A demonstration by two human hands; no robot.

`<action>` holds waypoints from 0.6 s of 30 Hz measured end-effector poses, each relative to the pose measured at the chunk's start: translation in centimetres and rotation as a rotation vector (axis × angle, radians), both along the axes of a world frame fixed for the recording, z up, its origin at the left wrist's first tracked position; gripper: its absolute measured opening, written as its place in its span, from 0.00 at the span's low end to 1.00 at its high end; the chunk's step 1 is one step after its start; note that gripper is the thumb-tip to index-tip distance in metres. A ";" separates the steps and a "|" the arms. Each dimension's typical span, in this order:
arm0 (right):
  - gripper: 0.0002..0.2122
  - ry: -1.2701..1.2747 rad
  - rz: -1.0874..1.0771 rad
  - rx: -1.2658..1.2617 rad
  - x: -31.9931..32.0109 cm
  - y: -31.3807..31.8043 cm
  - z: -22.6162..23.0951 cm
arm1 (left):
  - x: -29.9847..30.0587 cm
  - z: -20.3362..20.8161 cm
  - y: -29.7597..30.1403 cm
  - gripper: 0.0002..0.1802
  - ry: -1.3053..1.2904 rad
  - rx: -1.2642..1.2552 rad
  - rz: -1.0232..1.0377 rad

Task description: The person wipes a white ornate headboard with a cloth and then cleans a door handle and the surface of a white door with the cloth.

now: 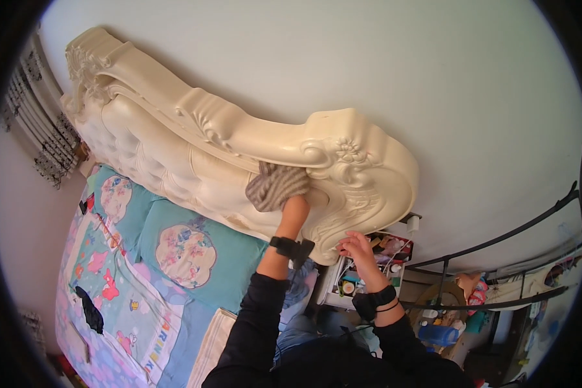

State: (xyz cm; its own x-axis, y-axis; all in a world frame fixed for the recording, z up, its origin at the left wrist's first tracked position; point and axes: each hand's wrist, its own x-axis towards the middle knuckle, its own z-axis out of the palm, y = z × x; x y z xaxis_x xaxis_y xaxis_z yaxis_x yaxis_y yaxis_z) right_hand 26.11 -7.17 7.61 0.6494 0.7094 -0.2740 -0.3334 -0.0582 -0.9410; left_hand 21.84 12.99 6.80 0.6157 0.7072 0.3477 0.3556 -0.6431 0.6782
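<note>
A grey-brown striped cloth [275, 186] is bunched against the cream carved headboard [239, 132], just under its scrolled upper moulding. My left hand [295, 205] holds this cloth to the headboard's padded panel near its right end; the fingers are hidden in the folds. My right hand [357, 248] is raised beside the headboard's lower right edge, its fingers apart and slightly bent, with nothing in them. Dark bands with small devices sit on both wrists.
Below the headboard lies a bed with teal pillows [186, 255] and a patterned sheet [119, 304]. A white bedside cabinet [333, 288] full of small items stands under my right hand. A black metal rail [498, 240] curves along the right, and a patterned curtain [52, 132] hangs far left.
</note>
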 end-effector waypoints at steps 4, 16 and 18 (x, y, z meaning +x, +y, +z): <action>0.14 -0.068 0.103 -0.028 -1.5 2.0 0.7 | -2.0 -2.4 -2.3 0.20 0.003 -0.138 -0.119; 0.32 0.342 0.331 -0.011 -9.2 4.4 1.5 | -14.0 0.4 -7.6 0.21 -1.040 -1.681 -0.378; 0.29 0.456 0.355 0.134 -9.7 5.2 1.8 | -14.9 0.1 -8.1 0.19 -0.771 -1.532 -0.334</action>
State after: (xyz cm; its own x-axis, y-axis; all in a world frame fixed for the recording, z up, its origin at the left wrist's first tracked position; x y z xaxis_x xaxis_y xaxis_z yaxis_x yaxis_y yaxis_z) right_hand 16.44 -1.96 9.41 0.2038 0.9095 -0.3624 -0.6873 -0.1306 -0.7145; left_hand 6.91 4.87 6.90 0.8206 0.5362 -0.1977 -0.3154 0.7135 0.6257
